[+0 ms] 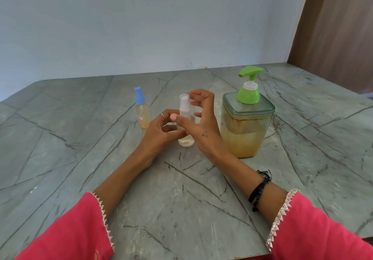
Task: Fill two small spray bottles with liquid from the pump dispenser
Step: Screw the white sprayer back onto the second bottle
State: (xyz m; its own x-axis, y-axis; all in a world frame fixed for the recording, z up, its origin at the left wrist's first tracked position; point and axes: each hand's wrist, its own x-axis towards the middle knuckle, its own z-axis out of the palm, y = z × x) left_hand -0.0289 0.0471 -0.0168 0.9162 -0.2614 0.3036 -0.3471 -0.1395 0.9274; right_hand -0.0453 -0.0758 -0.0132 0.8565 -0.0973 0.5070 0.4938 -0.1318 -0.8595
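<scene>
The left hand (159, 129) has its fingers (168, 116) curled round the body of the clear spray bottle (186, 126), which stands upright on the worktop (201, 189) near the middle of the view. The right hand (201, 122) is beside the same bottle with its thumb across the front of the body; its other fingers are loosely spread behind and right of the white spray top, and whether they touch the bottle cannot be told. Much of the bottle's middle is hidden by both hands; only its top and pale base show clearly, so its fill level is hard to judge.

Just left stands the blue-capped spray bottle (142, 110), upright, apart from the hands, holding yellowish liquid; its small label is too blurred to read. To the right, close by the right hand, stands the pump dispenser (247, 126), its green pump head raised and its square container partly full of cloudy yellow liquid.

Pink sleeves (70, 235) are cut off by the lower edge.
</scene>
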